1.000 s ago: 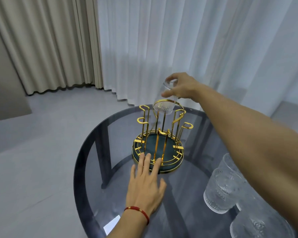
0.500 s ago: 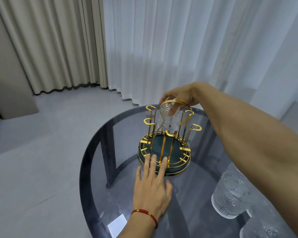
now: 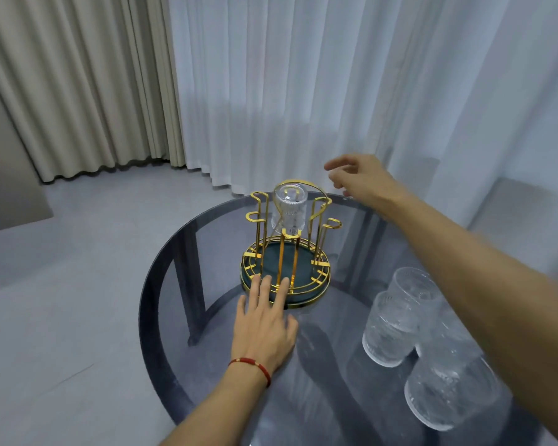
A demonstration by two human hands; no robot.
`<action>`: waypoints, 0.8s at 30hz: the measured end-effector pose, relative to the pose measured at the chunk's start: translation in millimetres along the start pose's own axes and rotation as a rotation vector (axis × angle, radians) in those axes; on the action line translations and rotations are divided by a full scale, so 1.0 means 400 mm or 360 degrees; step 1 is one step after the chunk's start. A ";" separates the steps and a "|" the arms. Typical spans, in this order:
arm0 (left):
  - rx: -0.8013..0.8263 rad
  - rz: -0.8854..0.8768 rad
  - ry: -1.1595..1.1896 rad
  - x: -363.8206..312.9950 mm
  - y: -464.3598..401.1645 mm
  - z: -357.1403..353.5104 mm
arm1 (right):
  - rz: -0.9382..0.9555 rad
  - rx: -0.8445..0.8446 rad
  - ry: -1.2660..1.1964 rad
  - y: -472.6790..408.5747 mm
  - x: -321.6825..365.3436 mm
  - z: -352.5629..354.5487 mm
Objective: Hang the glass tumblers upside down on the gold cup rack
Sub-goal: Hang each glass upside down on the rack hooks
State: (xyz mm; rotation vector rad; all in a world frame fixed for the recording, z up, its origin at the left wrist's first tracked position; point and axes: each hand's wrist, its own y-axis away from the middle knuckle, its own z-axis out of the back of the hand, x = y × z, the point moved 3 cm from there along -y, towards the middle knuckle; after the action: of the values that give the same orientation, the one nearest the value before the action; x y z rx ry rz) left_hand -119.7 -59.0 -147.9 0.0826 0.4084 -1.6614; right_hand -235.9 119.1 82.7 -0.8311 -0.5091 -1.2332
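We've got one tumbler [image 3: 288,210] hung upside down on the gold rack [image 3: 285,249]; approx. three more [image 3: 388,329] wait on the worktop [image 3: 161,297]. Our right hand [image 3: 360,178] hovers released & empty w/ fingers loose, left hand [image 3: 264,326] presses flat vs. the rack base.

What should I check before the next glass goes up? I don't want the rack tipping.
1. First glass hangs upside down on the rack: ok.
2. Right hand is open and off that glass: ok.
3. Left hand lies flat with fingertips on the rack's base: ok.
4. Free prongs remain on the rack: ok.
5. More glasses wait on the table, at the right: ok.
6. Hung glass fully seated on its prong: cannot tell.
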 end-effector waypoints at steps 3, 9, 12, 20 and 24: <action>0.0021 0.0014 0.0025 -0.016 0.009 0.020 | 0.0112 -0.0218 0.0112 0.194 -0.001 0.052; -0.0339 -0.0081 0.0304 -0.077 0.058 0.096 | 0.0034 -0.0753 0.0048 0.590 -0.092 0.102; -0.0420 -0.0039 0.0644 -0.124 0.094 0.123 | -0.0317 -0.0910 -0.0066 0.702 -0.186 0.117; -0.0228 0.0137 0.1403 -0.246 0.179 0.187 | -0.0884 -0.0660 -0.0546 0.790 -0.250 0.037; -0.0076 0.0144 0.1664 -0.296 0.206 0.183 | -0.0907 -0.0503 -0.0395 0.813 -0.275 -0.005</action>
State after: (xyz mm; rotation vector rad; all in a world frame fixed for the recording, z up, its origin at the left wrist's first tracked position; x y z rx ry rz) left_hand -9.8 24.0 -63.3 0.9394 1.1996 -1.4051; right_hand 44.2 218.8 -89.0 -1.1629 -0.8004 -1.7744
